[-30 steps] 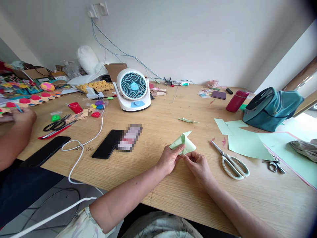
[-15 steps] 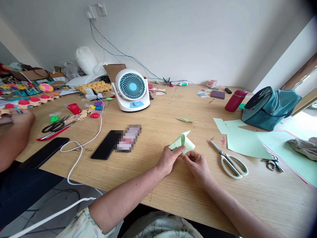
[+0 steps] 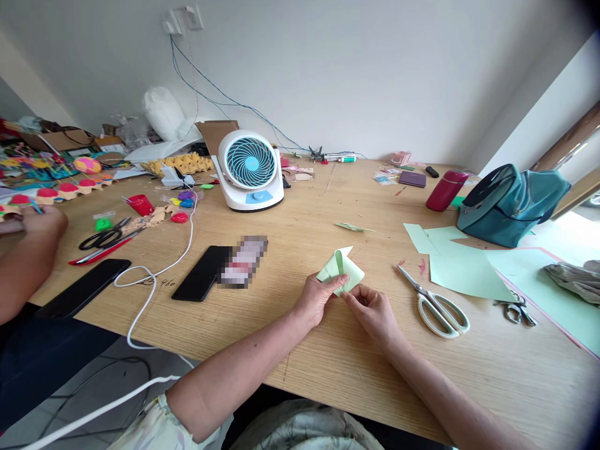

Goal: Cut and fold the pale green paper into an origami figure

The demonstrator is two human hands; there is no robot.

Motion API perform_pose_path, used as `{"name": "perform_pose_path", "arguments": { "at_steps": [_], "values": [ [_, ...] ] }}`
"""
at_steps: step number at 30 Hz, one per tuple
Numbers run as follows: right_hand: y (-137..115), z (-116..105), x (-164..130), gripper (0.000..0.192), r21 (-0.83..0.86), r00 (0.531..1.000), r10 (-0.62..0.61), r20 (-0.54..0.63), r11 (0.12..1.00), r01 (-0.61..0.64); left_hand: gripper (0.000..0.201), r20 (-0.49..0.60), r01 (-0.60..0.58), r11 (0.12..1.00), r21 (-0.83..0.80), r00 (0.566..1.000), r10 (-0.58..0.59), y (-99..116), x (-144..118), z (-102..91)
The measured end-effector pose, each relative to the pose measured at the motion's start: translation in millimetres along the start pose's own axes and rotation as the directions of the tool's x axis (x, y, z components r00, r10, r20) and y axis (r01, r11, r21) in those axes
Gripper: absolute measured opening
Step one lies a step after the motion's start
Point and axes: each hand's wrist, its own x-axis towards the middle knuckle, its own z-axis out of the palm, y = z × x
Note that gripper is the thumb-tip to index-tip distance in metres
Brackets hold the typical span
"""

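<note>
**Paper fold pinched between both hands**

Paper, pale green and partly folded, sits on the table just beyond the fingertips, its near corner held. The left hand grips the fold's left edge, fingers narrow on it; the right hand pinches the near corner, thumb and forefinger closed on the sheet. White scissors lie open to the right of the right fingers, near but apart. Judged risk: uneven pressure could skew the crease, or the loose upper flap could spring back.
</note>
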Motion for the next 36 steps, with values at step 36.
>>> {"name": "perform_pose_path", "arguments": {
  "at_steps": [36],
  "values": [
    [3, -14, 4, 0.042, 0.266, 0.991, 0.081, 0.105, 0.958, -0.106, 0.048, -0.104, -0.002, 0.983, 0.185, 0.994, 0.021, 9, -1, -4.9]
  ]
}}
